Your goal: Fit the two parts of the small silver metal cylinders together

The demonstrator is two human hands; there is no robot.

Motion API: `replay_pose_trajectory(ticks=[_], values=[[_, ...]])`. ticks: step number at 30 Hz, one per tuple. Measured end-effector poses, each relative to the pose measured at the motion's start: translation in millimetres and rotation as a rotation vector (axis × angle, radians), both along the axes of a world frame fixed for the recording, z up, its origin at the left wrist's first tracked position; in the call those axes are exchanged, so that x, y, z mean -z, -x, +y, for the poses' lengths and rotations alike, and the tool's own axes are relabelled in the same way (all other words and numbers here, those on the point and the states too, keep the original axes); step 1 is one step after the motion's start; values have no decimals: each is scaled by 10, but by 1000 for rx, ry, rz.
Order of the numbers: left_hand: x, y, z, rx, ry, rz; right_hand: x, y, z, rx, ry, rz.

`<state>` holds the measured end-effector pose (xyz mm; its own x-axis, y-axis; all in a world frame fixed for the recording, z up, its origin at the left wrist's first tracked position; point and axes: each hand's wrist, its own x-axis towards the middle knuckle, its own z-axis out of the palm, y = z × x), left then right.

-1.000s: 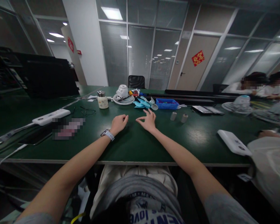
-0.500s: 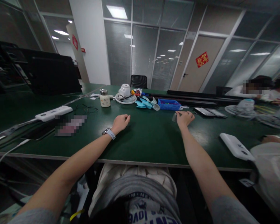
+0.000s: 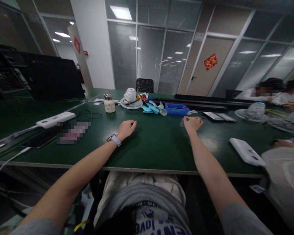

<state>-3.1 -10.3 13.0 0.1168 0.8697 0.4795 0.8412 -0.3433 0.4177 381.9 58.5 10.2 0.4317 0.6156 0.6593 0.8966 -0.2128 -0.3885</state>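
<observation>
My left hand (image 3: 126, 129) rests over the green table (image 3: 156, 147) with its fingers curled in. Whether anything lies inside those fingers is hidden. Further right, my right hand (image 3: 193, 124) pinches a small clear plastic piece (image 3: 182, 122), which looks like a little bag and sticks out left of the fingertips. Beyond the hands lie light blue fan blades (image 3: 150, 107) and a blue tray (image 3: 177, 109) with small parts in it. A white fan head with its grille (image 3: 131, 103) sits behind and to the left of the blades.
A cream bottle (image 3: 109, 103) stands near the fan. Left are a white power strip (image 3: 56, 119), cables and a dark monitor (image 3: 51, 76). A white power bank-like device (image 3: 247, 151) lies right, beside another person's sleeve (image 3: 284, 166). Long black bars (image 3: 205, 106) run along the back.
The view has shifted very slightly. Both hands keep nearly the same place and pose, and the clear plastic piece stays in my right fingers.
</observation>
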Motion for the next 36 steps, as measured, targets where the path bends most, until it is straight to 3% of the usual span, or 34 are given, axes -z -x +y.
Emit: replay_pose_trajectory(ticks=[6, 11, 19, 21, 25, 27, 30, 34, 36], values=[[-4, 1, -2, 9, -6, 8, 27, -18, -51, 17, -40, 60], [-12, 2, -10, 8, 2, 7, 55, -122, -120, 148, -110, 151], [11, 0, 14, 17, 4, 22, 153, -337, -170, 185, 153, 338], [13, 0, 18, 20, 7, 20, 117, -352, -186, 172, 102, 346], [8, -4, 15, 31, 9, 2, -96, -213, -227, 130, -156, 273], [0, -13, 3, 55, -4, -20, -227, -2, -262, 26, -241, 175], [-23, -41, -35, 153, -61, -84, -336, 494, -356, -274, -248, 23], [-78, -115, -117, 243, -191, -162, -257, 1194, -517, -847, -91, -159], [-101, -158, -158, 278, -260, -160, -175, 1413, -567, -1064, -17, -215]])
